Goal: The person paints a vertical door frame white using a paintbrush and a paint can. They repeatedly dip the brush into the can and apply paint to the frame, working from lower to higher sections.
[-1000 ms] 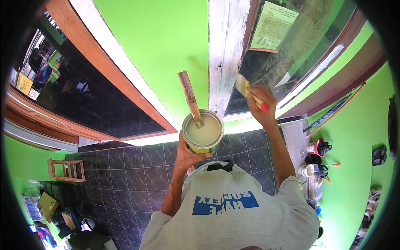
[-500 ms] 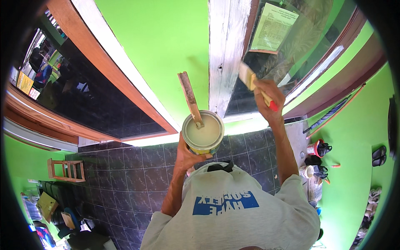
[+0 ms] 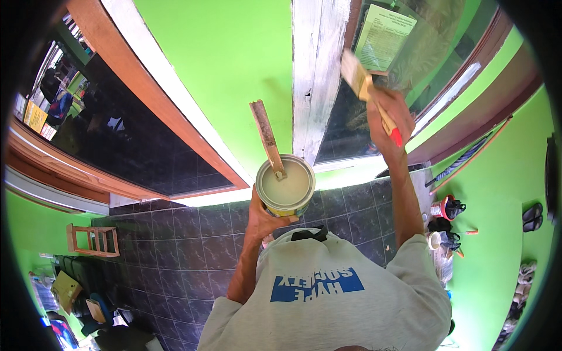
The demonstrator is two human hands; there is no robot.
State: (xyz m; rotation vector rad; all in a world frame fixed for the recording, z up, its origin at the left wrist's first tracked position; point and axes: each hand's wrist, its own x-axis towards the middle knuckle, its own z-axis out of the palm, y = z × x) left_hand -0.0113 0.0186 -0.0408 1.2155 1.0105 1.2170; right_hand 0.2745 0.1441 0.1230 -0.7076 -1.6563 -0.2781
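Pale-bristled, the brush (image 3: 363, 86) the right hand (image 3: 400, 112) pinches has risen. The left hand (image 3: 263, 221) clasps a round metal can (image 3: 288, 209).

Blue-backed lettering (image 3: 318, 285) marks the grey shirt (image 3: 328, 319); small print (image 3: 385, 36) covers a pale sheet (image 3: 374, 58).

Wooden stick (image 3: 267, 131) with lower end hidden in pale paint (image 3: 297, 186), left hand (image 3: 262, 219) partly hidden by paint can (image 3: 285, 206), paintbrush (image 3: 366, 88) blurred at bristles, white-streaked board (image 3: 317, 70) cut off far end

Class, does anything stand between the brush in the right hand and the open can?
Nothing visible does. The wooden stick standing in the can leans left, away from the brush.
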